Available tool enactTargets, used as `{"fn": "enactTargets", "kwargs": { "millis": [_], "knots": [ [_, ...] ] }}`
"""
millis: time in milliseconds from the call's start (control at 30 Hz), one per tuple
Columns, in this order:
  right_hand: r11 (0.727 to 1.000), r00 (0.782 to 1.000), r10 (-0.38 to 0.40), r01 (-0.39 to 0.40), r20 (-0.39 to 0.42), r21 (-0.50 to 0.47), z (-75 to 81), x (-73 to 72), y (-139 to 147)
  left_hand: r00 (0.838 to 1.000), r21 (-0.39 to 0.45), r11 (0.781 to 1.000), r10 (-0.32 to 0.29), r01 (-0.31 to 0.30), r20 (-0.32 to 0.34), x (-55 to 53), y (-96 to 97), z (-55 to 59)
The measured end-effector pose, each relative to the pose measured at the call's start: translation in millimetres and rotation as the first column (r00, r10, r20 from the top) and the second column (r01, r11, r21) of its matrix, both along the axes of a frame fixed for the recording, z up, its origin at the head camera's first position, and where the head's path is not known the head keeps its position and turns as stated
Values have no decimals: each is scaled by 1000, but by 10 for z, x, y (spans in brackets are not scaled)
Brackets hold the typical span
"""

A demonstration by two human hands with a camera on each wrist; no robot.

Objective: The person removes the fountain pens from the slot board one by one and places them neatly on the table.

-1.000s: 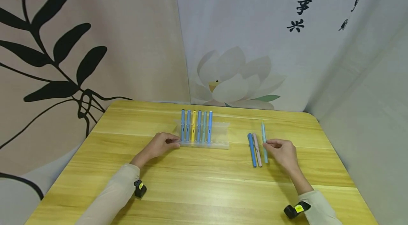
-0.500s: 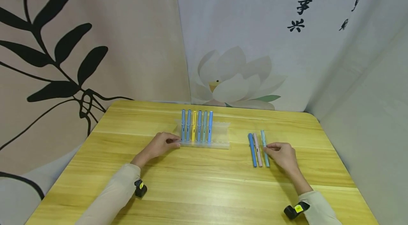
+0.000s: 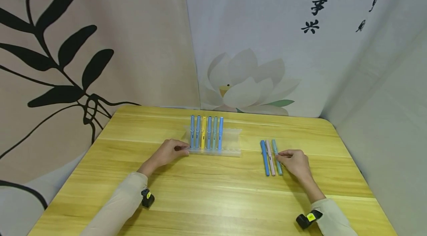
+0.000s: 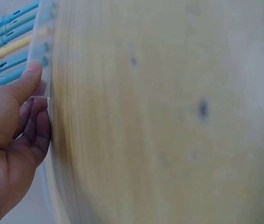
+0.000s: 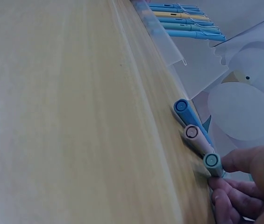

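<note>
A clear plastic pen rack [image 3: 231, 151] stands near the table's far side, with several blue, green and yellow pens leaning upright in its left part. My left hand [image 3: 171, 149] grips the rack's left end; in the left wrist view the thumb [image 4: 30, 77] lies on its clear front strip, fingers curled at the end. Over to the right, my right hand [image 3: 295, 162] pinches a pale green pen [image 3: 275, 148] between thumb and fingers. Left of it lie a pinkish pen [image 3: 270, 159] and a blue pen [image 3: 264, 158], nearly parallel. The right wrist view shows their round ends towards the camera.
The wooden table [image 3: 213, 199] runs back to a curtain [image 3: 253, 24] printed with a flower and characters. Black wrist cameras sit on the left cuff [image 3: 147, 199] and the right cuff [image 3: 308, 219].
My right hand has drawn the pale green pen nearer to me, and its ends now roughly line up with the two other loose pens. The left hand stays on the rack.
</note>
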State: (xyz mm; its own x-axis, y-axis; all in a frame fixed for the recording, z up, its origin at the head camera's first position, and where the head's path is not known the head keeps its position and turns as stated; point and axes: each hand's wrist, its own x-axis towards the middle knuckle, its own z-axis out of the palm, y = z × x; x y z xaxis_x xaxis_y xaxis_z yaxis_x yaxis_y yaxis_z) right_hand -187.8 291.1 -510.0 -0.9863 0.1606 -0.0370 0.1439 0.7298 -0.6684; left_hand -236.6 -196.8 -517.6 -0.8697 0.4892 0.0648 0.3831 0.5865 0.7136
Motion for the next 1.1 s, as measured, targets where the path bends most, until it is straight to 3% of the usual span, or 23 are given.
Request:
{"fn": "enactTargets", "kwargs": {
  "millis": [633,1100],
  "knots": [
    [1000,1000,23,-23,3,-18,31,-15,-38,1000,3,1000,1,-1,-6,9,-3,2],
    [983,980,121,-140,-158,-116,349,-30,-278,1000,6,1000,-1,1,-4,16,0,17]
  ]
}}
